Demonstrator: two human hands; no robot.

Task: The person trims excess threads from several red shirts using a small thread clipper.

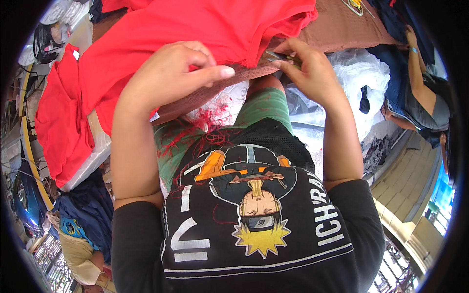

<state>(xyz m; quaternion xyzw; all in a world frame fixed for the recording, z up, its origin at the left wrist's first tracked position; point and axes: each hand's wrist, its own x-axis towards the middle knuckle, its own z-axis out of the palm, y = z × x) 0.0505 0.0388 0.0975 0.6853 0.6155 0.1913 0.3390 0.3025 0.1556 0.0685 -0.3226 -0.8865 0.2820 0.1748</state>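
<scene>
The red garment (195, 29) lies spread over the brown-covered table (337, 29), its raw lower edge hanging at the table's near rim. The left hand (171, 73) rests on the garment just above that edge, fingers (215, 72) curled and pinching the red cloth against the thumb. The right hand (312, 68) sits just beside the garment's lower right corner, its fingers (293, 49) closed narrowly on a small dark metal tool, likely thread snips (277, 56), whose tip touches the hem. Below the garment's edge, loose red threads (205, 127) lie scattered over the person's green shorts (264, 105) and black printed shirt (254, 215). Left of the garment a second red piece (58, 117) hangs off the table. Right of it lies crumpled clear plastic (361, 73), and beyond that another person's arm (420, 78)
</scene>
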